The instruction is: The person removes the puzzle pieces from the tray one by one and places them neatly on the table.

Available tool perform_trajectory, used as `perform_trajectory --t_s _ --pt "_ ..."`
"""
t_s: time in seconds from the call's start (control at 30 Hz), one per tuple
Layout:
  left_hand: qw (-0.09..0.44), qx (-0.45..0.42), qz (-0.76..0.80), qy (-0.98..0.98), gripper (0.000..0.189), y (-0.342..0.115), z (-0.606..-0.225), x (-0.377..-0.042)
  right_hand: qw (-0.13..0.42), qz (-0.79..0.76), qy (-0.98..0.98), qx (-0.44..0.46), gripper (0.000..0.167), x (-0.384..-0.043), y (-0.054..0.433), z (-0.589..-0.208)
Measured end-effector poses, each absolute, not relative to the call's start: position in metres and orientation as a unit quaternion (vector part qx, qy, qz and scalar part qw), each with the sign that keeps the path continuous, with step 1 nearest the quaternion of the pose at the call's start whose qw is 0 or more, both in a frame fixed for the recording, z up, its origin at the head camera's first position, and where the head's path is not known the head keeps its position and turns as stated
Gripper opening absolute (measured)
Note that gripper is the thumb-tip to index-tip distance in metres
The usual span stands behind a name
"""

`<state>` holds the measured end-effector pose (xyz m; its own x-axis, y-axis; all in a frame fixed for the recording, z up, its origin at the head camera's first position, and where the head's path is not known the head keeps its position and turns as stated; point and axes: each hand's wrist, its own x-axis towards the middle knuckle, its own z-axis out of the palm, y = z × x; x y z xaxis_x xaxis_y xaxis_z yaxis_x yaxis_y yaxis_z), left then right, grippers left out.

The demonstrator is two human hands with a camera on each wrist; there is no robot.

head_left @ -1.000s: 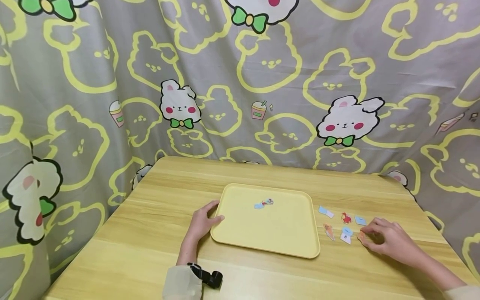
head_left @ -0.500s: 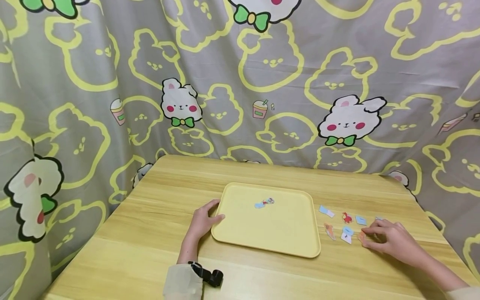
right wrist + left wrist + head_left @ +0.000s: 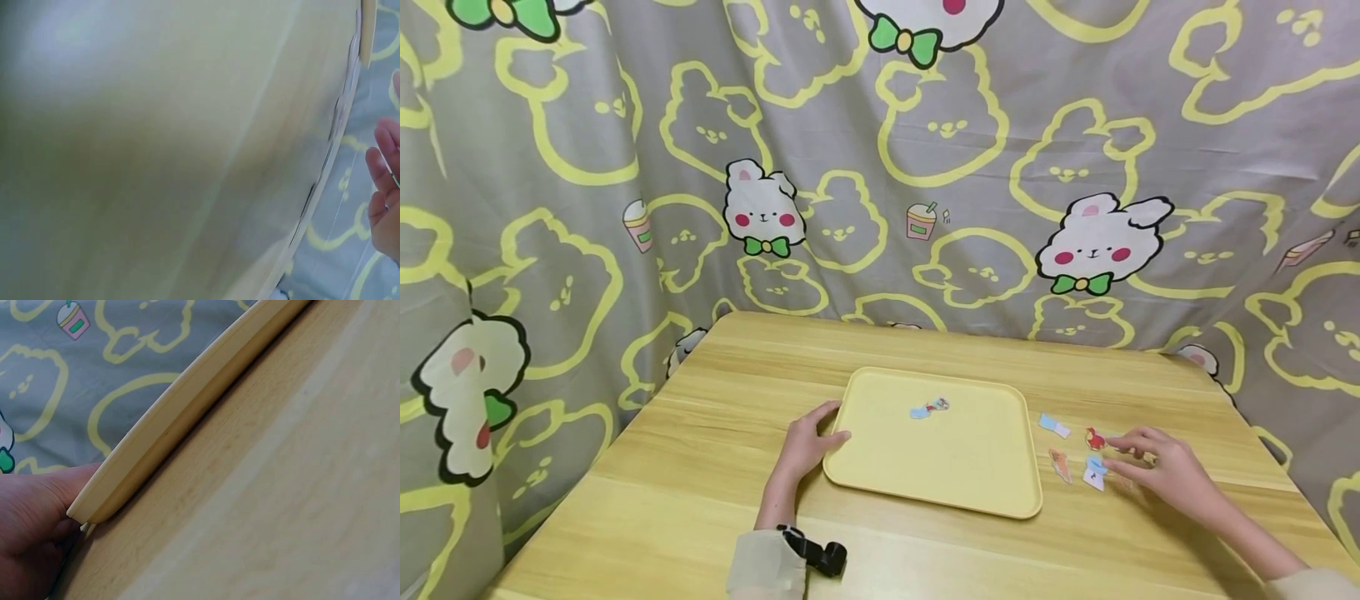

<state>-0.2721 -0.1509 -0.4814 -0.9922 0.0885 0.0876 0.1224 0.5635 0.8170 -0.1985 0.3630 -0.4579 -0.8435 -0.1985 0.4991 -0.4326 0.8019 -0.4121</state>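
My left hand (image 3: 808, 442) holds the left rim of a yellow rectangular tray (image 3: 940, 475), thumb over the edge. In the left wrist view, the hand (image 3: 31, 525) grips the tray's corner (image 3: 119, 481). My right hand (image 3: 1172, 475) hovers among small cut-out paper pieces to the tray's right, index finger and thumb apart. Its fingertips are close to a red piece (image 3: 1095, 439) and a blue-and-white piece (image 3: 1094, 472). An orange piece (image 3: 1123, 482) shows faintly below the thumb. The right wrist view catches the right hand's fingers (image 3: 379, 165) at its edge.
A blue-and-pink piece (image 3: 1054, 426) and an orange piece (image 3: 1060, 465) lie beside the tray's right edge. Joined blue and red pieces (image 3: 929, 408) lie on the tray. Behind the wooden table (image 3: 700, 467) hangs a grey patterned curtain (image 3: 850, 125).
My right hand has moved left and slightly away from me, off the orange piece it was touching, towards the red and blue-and-white pieces. The left hand and the tray stay in place.
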Motion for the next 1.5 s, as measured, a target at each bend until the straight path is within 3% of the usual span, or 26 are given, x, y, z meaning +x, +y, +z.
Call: perform_trajectory --t_s 0.23,0.9,1.5 --pt "0.023 -0.059 -0.461 -0.885 0.055 -0.152 -0.483 -0.273 0.246 0.261 -0.912 0.200 0.027 -0.212 0.338 -0.457" --pt "0.030 -0.066 -0.463 -0.883 0.055 -0.149 -0.480 -0.273 0.227 0.254 -0.905 0.255 0.027 -0.263 0.261 -0.447" --pt "0.038 -0.073 -0.457 -0.886 0.055 -0.152 -0.485 -0.270 0.172 0.186 -0.901 0.351 0.031 -0.317 0.196 -0.435"
